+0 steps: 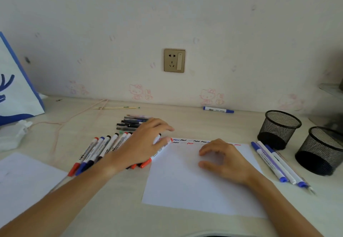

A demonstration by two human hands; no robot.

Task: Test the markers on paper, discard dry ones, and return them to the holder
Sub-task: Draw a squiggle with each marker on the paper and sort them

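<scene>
A white sheet of paper lies in front of me, with short red, blue and black squiggles along its top edge. My left hand lies flat over a row of red, blue and black whiteboard markers left of the sheet, fingers spread, touching a red-capped marker at the paper's left edge. My right hand rests on the paper, fingers curled and apart, holding nothing. Several darker pens lie behind the left hand. Two black mesh holders stand empty at the right.
Several blue-capped markers lie side by side between the paper and the holders. One blue marker lies by the wall. A second sheet sits at the near left, a blue-and-white bag at the far left, and a thin pink cord crosses the desk.
</scene>
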